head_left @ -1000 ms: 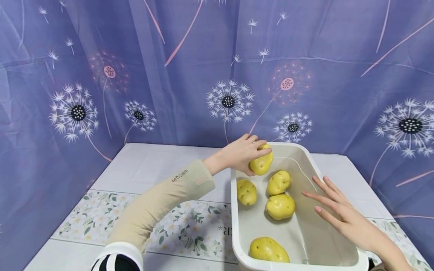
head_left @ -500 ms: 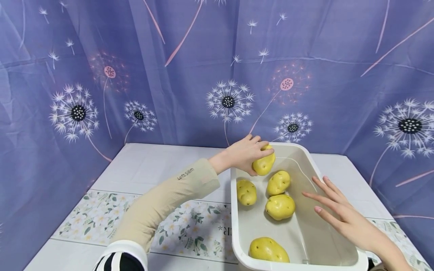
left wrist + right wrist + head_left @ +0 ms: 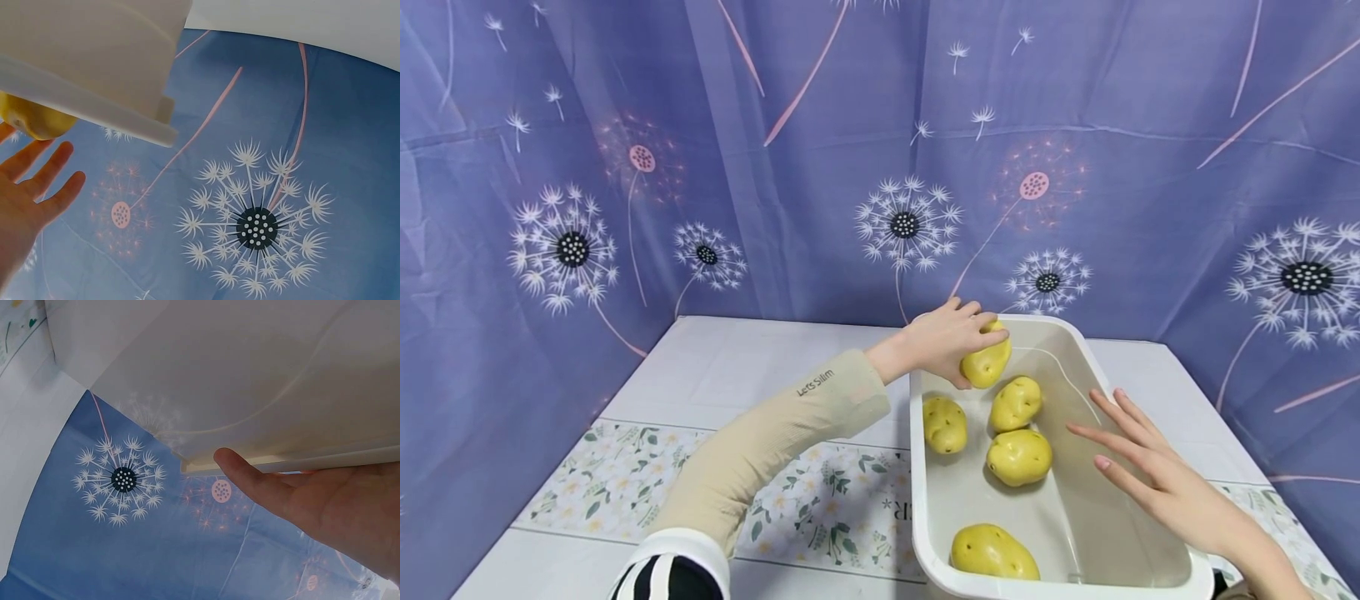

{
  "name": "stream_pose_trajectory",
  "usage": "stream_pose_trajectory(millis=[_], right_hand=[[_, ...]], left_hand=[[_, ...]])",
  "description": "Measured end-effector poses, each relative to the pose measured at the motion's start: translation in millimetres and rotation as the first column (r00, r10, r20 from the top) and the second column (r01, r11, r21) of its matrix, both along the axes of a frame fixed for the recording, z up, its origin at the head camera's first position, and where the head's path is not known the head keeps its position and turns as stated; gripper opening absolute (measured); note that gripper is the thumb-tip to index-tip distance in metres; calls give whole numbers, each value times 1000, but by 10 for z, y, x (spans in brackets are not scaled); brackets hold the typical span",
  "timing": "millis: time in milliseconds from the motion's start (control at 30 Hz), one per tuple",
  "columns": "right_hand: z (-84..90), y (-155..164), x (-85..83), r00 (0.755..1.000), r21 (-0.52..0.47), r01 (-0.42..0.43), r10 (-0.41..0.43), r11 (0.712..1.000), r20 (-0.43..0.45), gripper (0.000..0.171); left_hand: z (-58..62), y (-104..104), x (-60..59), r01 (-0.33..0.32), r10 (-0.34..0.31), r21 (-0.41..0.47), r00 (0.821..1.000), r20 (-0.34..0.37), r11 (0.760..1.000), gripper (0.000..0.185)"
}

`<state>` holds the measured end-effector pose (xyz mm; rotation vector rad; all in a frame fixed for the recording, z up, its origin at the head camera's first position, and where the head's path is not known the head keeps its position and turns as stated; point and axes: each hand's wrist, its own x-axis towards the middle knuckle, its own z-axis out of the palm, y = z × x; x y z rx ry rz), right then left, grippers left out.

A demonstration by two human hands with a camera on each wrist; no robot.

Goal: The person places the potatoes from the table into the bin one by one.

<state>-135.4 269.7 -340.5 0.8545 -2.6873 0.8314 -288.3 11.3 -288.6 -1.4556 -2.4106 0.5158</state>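
Observation:
In the head view my left hand (image 3: 946, 337) holds a yellow potato (image 3: 987, 358) over the far left corner of a pale plastic bin (image 3: 919, 500). The fingers curl over the potato's top, with the thumb on its near side. The left wrist view shows the same potato (image 3: 44, 120) by the bin's rim, partly hidden by it. My right hand (image 3: 1172, 483) is over the bin's right wall, fingers spread and fairly straight, holding nothing. Its thumb overlaps the rim in the right wrist view; contact is unclear.
Inside the bin lie a potato (image 3: 945, 426) by the left wall, two close together, a rear one (image 3: 1017, 404) and a front one (image 3: 1019, 457), and another (image 3: 994, 552) at the near end. A floral cloth (image 3: 820, 508) covers the table; a purple dandelion curtain (image 3: 820, 208) hangs behind.
My left hand and its potato have shifted slightly to the right, mostly in the first half second. The right hand and the potatoes lying in the bin have stayed put.

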Motion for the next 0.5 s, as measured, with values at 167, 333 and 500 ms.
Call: stream_pose_trajectory(millis=[167, 333, 500], right_hand=[[0, -1, 0, 1000, -3, -5, 5, 1000, 9, 42], [2, 9, 2, 1000, -6, -11, 12, 1000, 29, 42], [0, 11, -1, 1000, -3, -10, 10, 1000, 23, 43]], left_hand=[[15, -20, 6, -12, 12, 6, 1000, 25, 1000, 79], [41, -46, 25, -3, 2, 17, 1000, 31, 1000, 76], [5, -62, 26, 6, -7, 19, 999, 33, 1000, 74]])
